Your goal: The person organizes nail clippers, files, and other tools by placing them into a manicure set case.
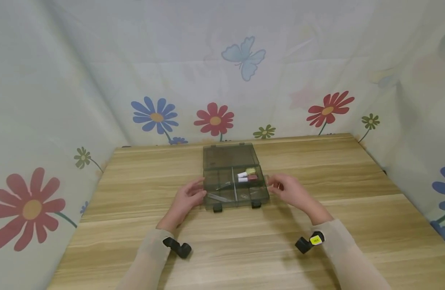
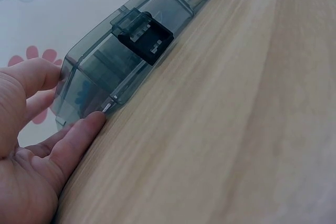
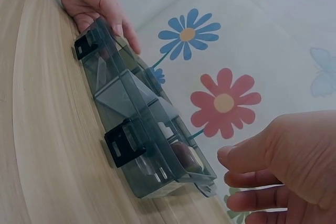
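Observation:
A translucent dark grey compartment box point(image 1: 236, 204) lies on the table with its lid point(image 1: 229, 156) folded back. Its back right compartment holds two small white-capped bottles, one yellow-green point(image 1: 251, 172) and one dark red point(image 1: 253, 178), that look like nail polish. A thin pale strip point(image 1: 219, 197) and a small metal item point(image 1: 224, 185) lie on the left side. My left hand point(image 1: 186, 199) touches the box's left end with extended fingers; the thumb sits by the lower front corner. Beside the right end is my right hand point(image 1: 289, 190), its fingers loosely bent and a small gap showing in the right wrist view.
The box rests on a wood-grain table point(image 1: 244, 249). Two black latches point(image 1: 217, 208) hang at its front. A flower-printed cloth point(image 1: 186, 72) encloses the table at the back and sides. Each sleeved wrist wears a black camera mount point(image 1: 179, 246).

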`<state>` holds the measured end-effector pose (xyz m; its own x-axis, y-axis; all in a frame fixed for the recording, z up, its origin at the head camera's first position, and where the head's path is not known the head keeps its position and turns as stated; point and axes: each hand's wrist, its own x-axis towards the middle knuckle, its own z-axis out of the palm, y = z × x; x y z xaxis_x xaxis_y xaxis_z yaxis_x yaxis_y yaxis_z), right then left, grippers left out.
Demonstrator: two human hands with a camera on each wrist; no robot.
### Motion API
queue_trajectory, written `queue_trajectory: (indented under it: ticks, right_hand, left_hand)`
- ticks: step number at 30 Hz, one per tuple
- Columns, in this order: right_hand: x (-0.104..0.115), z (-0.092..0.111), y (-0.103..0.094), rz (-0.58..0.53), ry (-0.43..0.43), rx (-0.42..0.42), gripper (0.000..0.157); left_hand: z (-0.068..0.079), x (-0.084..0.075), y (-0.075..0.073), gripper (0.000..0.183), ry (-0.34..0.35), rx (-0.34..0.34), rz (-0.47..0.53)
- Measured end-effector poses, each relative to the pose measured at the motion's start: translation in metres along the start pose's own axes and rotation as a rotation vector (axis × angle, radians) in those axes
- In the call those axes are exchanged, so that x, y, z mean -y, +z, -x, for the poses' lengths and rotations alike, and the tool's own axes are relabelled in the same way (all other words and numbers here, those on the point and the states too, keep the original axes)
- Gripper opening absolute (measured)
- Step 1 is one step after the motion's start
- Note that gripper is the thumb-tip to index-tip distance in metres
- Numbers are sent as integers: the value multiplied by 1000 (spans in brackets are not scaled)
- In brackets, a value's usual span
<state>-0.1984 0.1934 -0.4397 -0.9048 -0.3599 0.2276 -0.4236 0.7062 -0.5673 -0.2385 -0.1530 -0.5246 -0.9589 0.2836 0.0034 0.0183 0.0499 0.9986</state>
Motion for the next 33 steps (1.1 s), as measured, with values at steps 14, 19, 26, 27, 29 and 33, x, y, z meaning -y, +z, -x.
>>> queue_trajectory:
  ticks: [14, 19, 26, 27, 29, 33]
  right_hand:
    - [-12, 17, -12, 30, 35, -38, 9]
    - [-17, 24, -17, 39, 56, -44, 10]
    - [-22, 31, -23, 56, 50, -60, 11]
    - [-22, 32, -24, 58, 51, -65, 11]
    - [-23, 34, -25, 64, 56, -73, 11]
    - [-25, 38, -28, 68, 79, -82, 10]
  left_hand:
    - [-1, 2, 0, 52, 1, 0, 12]
    - [0, 1, 0, 53, 2, -1, 17]
    - [1, 1, 0, 53, -3, 5, 6]
    - [1, 1, 0, 53, -3, 7, 5]
    - [0, 1, 0, 53, -5, 7, 5]
    - [0, 1, 0, 53, -10, 8, 13]
